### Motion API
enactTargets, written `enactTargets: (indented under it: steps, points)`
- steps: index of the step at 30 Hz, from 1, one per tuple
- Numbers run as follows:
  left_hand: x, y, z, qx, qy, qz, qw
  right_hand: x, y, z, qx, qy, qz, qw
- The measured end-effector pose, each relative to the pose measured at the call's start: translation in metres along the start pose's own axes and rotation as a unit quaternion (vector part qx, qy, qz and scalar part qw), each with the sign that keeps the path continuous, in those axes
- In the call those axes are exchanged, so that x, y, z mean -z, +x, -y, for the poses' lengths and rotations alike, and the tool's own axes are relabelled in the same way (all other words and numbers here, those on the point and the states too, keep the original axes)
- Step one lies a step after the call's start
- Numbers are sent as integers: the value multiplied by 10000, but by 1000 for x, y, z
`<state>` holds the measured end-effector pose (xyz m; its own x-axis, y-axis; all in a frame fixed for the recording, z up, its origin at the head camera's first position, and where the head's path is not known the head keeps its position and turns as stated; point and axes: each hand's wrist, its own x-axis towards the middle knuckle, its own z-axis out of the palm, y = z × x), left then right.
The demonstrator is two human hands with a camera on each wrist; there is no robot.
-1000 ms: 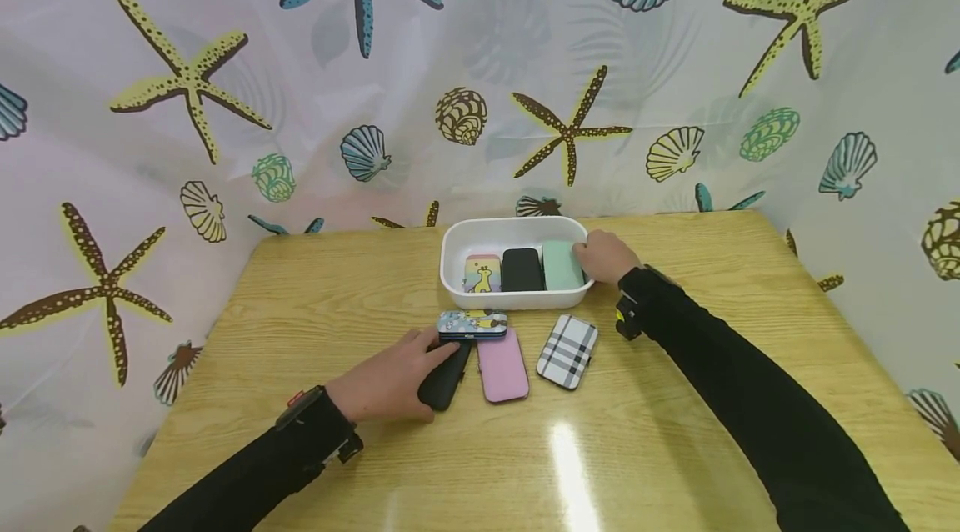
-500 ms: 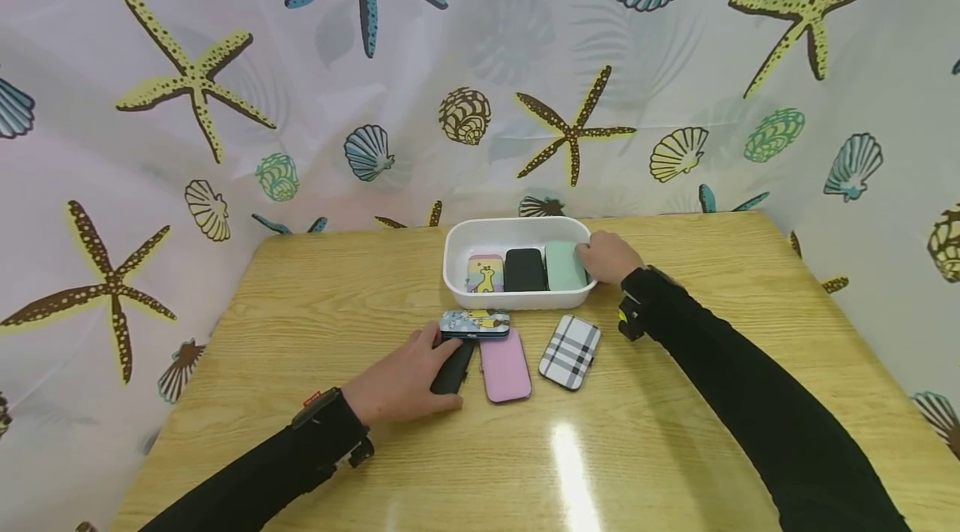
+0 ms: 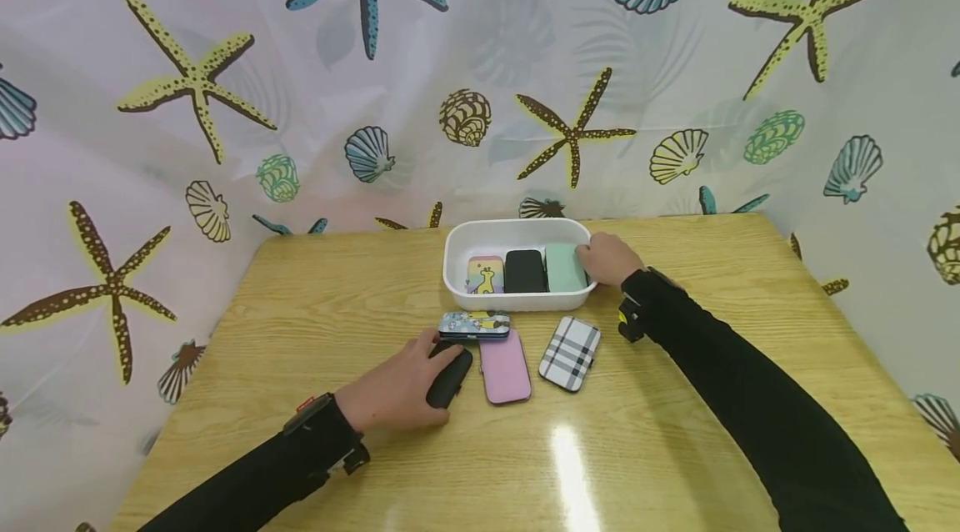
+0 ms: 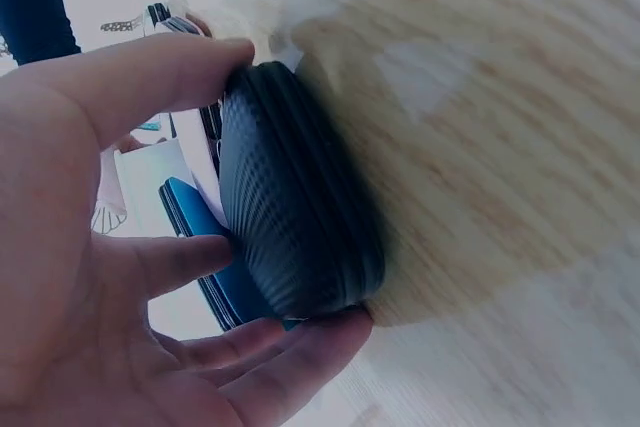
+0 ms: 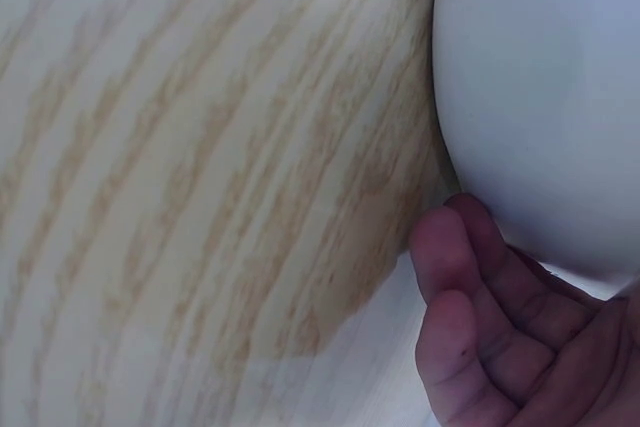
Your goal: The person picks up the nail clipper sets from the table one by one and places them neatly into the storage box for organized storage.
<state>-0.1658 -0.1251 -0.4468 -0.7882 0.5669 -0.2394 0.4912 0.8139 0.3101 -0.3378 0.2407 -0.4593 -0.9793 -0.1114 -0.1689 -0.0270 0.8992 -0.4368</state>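
My left hand (image 3: 401,378) pinches a small black case (image 3: 450,375) between thumb and fingers. In the left wrist view, the black case (image 4: 290,187) has a ribbed face and rounded edges, and it stands tilted up on its side. A blue patterned case (image 3: 474,324) lies just beyond, across the top end of a pink case (image 3: 506,369). My right hand (image 3: 611,258) grips the right end of a white oval bin (image 3: 517,225), thumb over the rim. Its curled fingers (image 5: 445,247) press the bin's outer wall (image 5: 540,97) from outside.
Inside the bin stand a giraffe-print case (image 3: 485,275), a black case (image 3: 524,272) and a mint green case (image 3: 565,268), side by side. A plaid case (image 3: 570,354) lies to the right of the pink one. Patterned cloth (image 3: 405,98) hangs behind the wooden table (image 3: 337,282).
My left hand shifted right along the black case, then closed on it and tipped it up, drawing it slightly away from the blue case. My right hand stays on the bin.
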Motion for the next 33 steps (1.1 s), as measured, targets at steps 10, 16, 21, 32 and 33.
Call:
enactTargets:
  steps: [10, 16, 21, 32, 33]
  points:
    - [7, -8, -2, 41, -27, 513, 9987, 1, -4, 3, -2, -23, 4, 10000]
    - [11, -10, -1, -117, 225, 910, 9955, 3, -5, 4, 135, -20, -104, 9999]
    - [9, -8, 1, -257, 573, 965, 9933, 2, -4, 4, 178, -4, -96, 9998]
    - [17, -5, 0, -314, 588, 502, 9965, 3, -1, 1, 132, 18, -48, 9999]
    - [19, -5, -1, -326, 551, 422, 9971, 2, -1, 1, 127, 17, -33, 9999]
